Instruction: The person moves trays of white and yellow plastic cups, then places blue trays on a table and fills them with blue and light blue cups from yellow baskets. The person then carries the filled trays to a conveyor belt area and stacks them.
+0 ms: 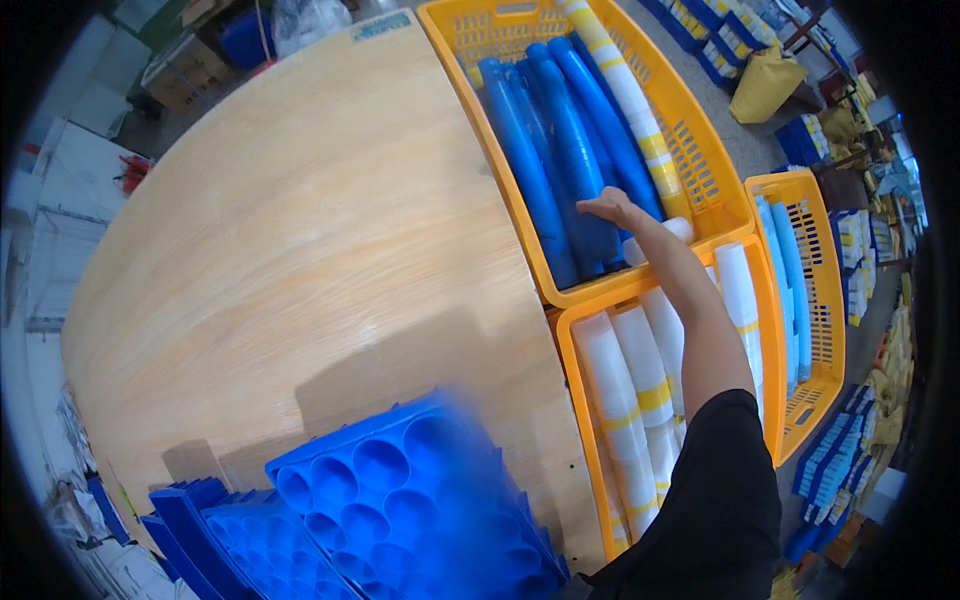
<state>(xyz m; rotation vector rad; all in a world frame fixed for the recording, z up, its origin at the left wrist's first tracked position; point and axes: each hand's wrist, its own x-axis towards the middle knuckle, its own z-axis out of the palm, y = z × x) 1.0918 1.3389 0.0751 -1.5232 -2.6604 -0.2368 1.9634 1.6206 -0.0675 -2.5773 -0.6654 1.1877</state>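
Note:
My right hand (611,206) reaches into the far yellow-orange crate (523,231), over its near right part. Its fingers stretch leftward and are parted, resting on or just above a long blue cylinder (575,150); whether they touch it I cannot tell. Several more blue cylinders (522,160) lie side by side there, pointing away from me. Along the crate's right side leans a long white roll with yellow bands (635,95). A white cylinder end (678,230) shows by my wrist. My left hand is out of view.
Under my forearm, a nearer orange crate (577,375) holds white yellow-banded cylinders (622,400). Another orange crate (822,290) with light-blue cylinders stands right. A wooden table (330,220) spreads left, bearing blue trays with round holes (380,465) near me. The tray's right part is blurred.

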